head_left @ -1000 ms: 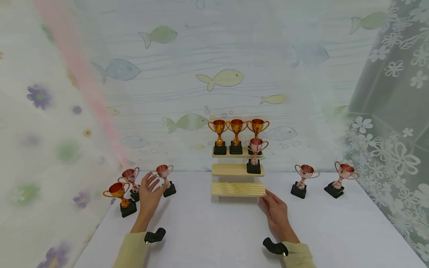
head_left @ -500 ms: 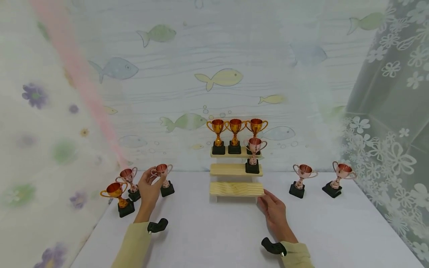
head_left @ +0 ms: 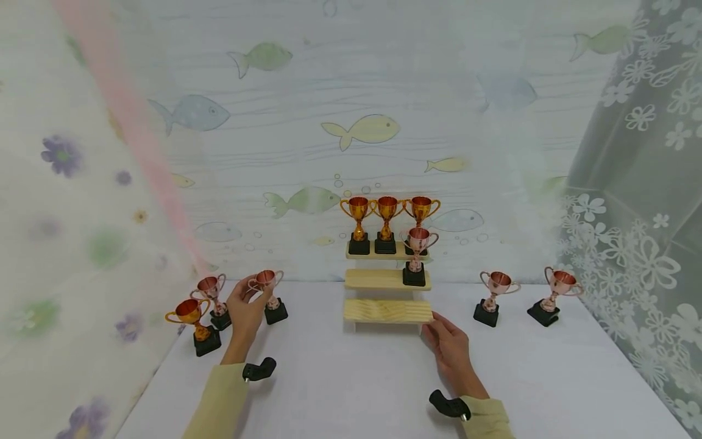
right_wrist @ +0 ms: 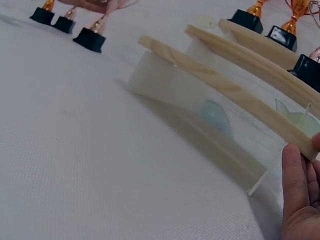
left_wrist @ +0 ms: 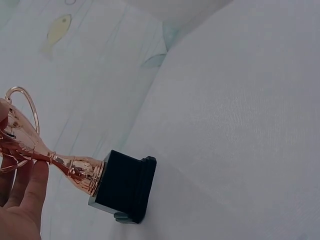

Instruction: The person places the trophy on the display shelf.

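My left hand (head_left: 247, 311) pinches the bowl of a rose-gold trophy cup (left_wrist: 75, 167), thumb on one side and fingers on the other. Its black base stands on the table at the left. Beside that hand are another rose-gold trophy (head_left: 211, 289) and a gold trophy (head_left: 189, 312). My right hand (head_left: 451, 350) holds the right end of the lowest step of a three-step wooden display stand (head_left: 386, 311), fingers against the end below the thumb. Three gold trophies (head_left: 386, 210) stand on the top step, and one rose-gold trophy (head_left: 418, 241) is at the middle step's right end.
Two rose-gold trophies, a nearer one (head_left: 498, 283) and a tilted-looking one (head_left: 560, 283), stand on the right of the white table (head_left: 340, 390). A fish-print curtain (head_left: 384, 73) hangs behind, with a flowered cloth (head_left: 71, 244) on the left.
My left hand has moved slightly right and closed its fingers on the rose-gold trophy's bowl. The right hand has stayed at the stand's lowest step.
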Tool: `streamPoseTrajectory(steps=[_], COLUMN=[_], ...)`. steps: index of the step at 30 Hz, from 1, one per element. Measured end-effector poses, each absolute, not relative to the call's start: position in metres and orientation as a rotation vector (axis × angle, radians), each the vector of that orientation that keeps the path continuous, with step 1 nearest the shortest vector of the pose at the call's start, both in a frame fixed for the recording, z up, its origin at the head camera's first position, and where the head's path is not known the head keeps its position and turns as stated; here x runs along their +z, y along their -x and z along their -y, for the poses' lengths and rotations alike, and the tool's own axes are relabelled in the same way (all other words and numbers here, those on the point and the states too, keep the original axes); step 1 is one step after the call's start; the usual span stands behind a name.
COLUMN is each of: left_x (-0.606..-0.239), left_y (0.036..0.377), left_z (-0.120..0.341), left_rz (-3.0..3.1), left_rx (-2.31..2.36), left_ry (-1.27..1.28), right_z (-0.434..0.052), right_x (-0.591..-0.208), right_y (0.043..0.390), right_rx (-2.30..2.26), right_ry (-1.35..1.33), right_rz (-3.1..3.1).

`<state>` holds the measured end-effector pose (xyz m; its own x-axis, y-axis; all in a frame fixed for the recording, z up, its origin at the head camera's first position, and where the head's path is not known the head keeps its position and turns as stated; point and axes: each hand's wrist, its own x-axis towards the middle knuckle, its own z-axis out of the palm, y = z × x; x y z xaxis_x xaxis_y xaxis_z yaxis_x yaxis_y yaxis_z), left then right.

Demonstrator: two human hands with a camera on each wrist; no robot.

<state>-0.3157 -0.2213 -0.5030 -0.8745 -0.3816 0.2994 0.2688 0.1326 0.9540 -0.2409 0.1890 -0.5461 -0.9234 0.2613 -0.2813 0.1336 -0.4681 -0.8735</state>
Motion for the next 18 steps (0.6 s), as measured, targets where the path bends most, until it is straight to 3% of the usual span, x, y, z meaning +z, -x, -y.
streamPoseTrajectory(steps=[8, 18], left_x=[-0.481, -0.500], left_y=[0.300, 0.314], left_z=[0.213, 0.219], left_rz=[1.938, 1.940], left_rx=[-1.786, -1.813], left_ry=[-0.077, -0.074], right_z=[-0.188, -0.188], right_x=[-0.544, -0.544], right_y=[0.241, 0.241], right_rx=[2.549, 2.546], right_ry=[0.606, 0.607], right_rz=[1.599, 1.602])
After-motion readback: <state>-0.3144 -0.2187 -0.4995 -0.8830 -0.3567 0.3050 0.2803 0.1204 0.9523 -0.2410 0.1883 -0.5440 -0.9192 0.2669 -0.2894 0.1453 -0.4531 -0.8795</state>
